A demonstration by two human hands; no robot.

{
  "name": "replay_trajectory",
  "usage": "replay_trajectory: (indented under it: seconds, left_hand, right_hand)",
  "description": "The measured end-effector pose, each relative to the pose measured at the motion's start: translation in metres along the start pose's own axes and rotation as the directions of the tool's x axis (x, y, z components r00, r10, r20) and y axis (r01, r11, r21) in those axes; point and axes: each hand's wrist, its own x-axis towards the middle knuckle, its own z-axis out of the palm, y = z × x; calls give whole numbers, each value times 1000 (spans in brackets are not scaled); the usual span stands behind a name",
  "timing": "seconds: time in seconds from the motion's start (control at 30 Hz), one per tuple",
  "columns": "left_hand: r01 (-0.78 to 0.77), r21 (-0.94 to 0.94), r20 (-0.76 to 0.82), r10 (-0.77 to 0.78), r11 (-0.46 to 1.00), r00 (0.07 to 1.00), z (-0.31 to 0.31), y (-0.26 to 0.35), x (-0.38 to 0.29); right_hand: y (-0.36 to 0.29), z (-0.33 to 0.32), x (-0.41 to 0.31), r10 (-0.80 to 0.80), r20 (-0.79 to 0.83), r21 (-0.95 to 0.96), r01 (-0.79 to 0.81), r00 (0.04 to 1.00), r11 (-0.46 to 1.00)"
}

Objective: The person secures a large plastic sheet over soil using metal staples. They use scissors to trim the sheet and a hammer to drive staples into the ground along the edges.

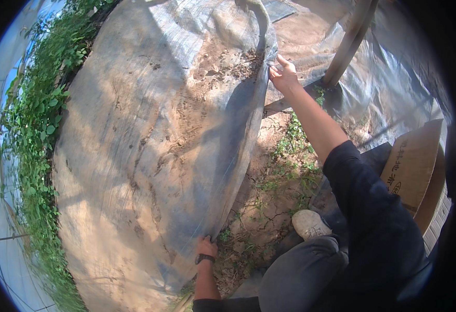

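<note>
A wide sheet of woven plastic ground cover (134, 156), dusted with soil, stretches before me. Its near edge is raised in a long fold between my two hands. Low on that edge, my left hand (206, 247), with a dark watch at the wrist, grips the sheet. Farther up, my right hand (284, 76) holds the same edge with curled fingers, its thumb extended, where the plastic bunches. Loose soil (228, 64) lies on the sheet beside the right hand. Below the raised edge, cracked earth (265, 214) with small weeds (290, 148) shows.
A post (349, 46) rises beyond my right forearm. An open cardboard box (411, 167) bearing writing stands at the right. My soiled shoe (310, 224) and bent knee (302, 273) are close to the sheet's edge. Dense green plants (37, 128) line the left side.
</note>
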Motion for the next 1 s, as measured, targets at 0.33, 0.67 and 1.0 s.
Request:
replay_trajectory:
  seconds: [0.33,0.67,1.0]
  left_hand:
    - [25,-4,58,-25,1000,998,1,1,7]
    - [54,79,164,-66,995,984,4,-1,20]
    - [82,13,137,-83,997,987,-6,9,22]
  right_hand:
    - [41,29,-42,73,383,-688,231,921,688]
    - [22,-20,93,-19,-47,-386,-1,999,923]
    - [76,82,55,51,325,-416,94,944,904]
